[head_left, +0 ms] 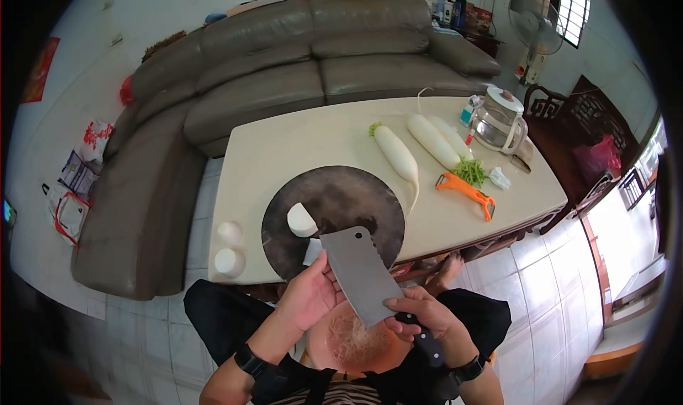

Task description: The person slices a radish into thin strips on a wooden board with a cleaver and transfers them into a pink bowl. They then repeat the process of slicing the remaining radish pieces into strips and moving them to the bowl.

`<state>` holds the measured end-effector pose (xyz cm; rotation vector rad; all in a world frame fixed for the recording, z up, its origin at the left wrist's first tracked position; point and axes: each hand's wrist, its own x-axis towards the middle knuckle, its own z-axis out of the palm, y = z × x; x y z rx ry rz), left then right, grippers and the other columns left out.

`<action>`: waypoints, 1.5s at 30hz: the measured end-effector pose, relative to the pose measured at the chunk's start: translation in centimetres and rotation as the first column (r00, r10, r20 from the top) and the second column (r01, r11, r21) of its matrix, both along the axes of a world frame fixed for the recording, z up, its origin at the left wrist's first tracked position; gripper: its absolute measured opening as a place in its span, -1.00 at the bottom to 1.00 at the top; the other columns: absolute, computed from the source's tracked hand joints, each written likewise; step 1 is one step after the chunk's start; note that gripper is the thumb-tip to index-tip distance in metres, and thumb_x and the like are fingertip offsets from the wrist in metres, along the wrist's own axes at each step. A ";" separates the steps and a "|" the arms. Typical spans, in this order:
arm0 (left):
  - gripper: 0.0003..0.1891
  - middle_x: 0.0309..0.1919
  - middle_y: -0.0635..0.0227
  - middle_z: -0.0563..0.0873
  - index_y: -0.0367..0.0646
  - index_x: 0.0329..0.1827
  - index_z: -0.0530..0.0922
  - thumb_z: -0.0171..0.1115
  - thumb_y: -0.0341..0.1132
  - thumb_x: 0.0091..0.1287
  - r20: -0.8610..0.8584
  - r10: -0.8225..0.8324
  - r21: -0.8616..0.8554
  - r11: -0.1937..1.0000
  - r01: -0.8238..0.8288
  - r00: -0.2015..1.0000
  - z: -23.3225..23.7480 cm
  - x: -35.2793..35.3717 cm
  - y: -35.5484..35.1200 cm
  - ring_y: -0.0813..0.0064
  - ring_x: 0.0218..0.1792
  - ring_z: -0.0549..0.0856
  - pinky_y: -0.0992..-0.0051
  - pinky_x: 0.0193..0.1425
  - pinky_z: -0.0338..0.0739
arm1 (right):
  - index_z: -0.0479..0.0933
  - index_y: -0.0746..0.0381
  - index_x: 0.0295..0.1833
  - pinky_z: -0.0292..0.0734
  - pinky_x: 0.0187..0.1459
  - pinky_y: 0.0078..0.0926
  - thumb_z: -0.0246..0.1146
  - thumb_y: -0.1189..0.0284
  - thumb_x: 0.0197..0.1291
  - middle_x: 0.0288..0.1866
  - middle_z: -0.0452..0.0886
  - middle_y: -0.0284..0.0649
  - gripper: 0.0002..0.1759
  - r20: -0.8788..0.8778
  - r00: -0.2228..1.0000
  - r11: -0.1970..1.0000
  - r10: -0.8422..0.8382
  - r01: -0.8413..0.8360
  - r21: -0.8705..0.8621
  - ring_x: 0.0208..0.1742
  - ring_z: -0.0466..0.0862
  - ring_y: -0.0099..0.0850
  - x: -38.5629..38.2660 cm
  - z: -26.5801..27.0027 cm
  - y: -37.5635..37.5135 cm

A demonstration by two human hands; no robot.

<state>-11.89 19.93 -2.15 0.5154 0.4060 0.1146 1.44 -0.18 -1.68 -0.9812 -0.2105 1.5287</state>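
Observation:
My right hand [425, 312] is wrapped round the black handle end of a cleaver [361, 273], whose broad blade points up and left over the board's near edge. My left hand [310, 291] is beside the blade's left edge, fingers partly hidden behind it; whether it grips anything cannot be made out. On the round dark cutting board [334, 184] lies a white radish chunk [302, 221], with a smaller white piece [312, 251] near the blade tip. Below the cleaver, an orange-pink basin [341, 341] between my knees holds pale shreds.
Two white pieces [229, 263] stand at the table's left corner. Whole radishes [395, 152], an orange peeler [466, 192], green leaves [469, 170] and a glass kettle [499, 120] are on the table [284, 138]'s right side. A grey sofa [249, 85] stands behind.

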 end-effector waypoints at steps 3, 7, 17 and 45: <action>-0.63 0.21 0.20 0.59 -0.25 0.34 0.37 -0.01 -0.24 0.58 -0.115 0.031 0.005 1.000 -0.031 0.993 -1.1 0.5 0.1 0.34 0.25 0.58 0.27 0.37 0.48 | 0.52 0.37 0.01 0.35 -0.64 -0.68 0.12 0.40 0.43 -0.51 0.56 -0.20 -0.76 0.125 0.992 0.999 0.027 -0.029 0.013 -0.71 0.36 -0.64 0.4 -1.0 0.8; -0.67 0.17 0.21 0.61 -0.26 0.30 0.41 0.06 -0.37 0.53 -0.167 0.047 0.078 0.996 -0.034 0.985 -3.1 0.3 0.7 0.36 0.20 0.62 0.32 0.32 0.53 | 0.54 0.37 -0.08 0.34 -0.62 -0.66 0.11 0.40 0.43 -0.51 0.58 -0.21 -0.77 0.276 0.961 1.000 -0.016 0.008 0.030 -0.70 0.40 -0.63 0.2 -1.7 1.5; -0.66 0.06 0.17 0.65 -0.32 0.29 0.45 0.10 -0.51 0.47 -0.214 0.109 0.146 0.986 -0.079 0.971 -1.6 1.6 1.0 0.31 0.09 0.67 0.24 0.31 0.58 | 0.51 0.35 -0.15 0.34 -0.62 -0.62 0.13 0.42 0.42 -0.49 0.57 -0.21 -0.81 0.327 0.904 0.959 -0.276 0.283 0.026 -0.69 0.40 -0.58 1.7 -1.2 -0.1; -0.44 0.36 -0.08 0.41 -0.32 0.31 0.45 0.24 -0.56 0.17 -0.260 -0.157 0.681 -0.729 0.066 0.953 0.3 3.7 -3.5 -0.10 0.33 0.45 0.18 0.36 0.45 | 0.49 0.39 -0.14 0.41 -0.56 -0.62 0.09 0.43 0.40 -0.51 0.57 -0.20 -0.79 0.316 0.775 0.833 -0.547 0.543 0.111 -0.67 0.43 -0.60 2.7 -1.8 -4.1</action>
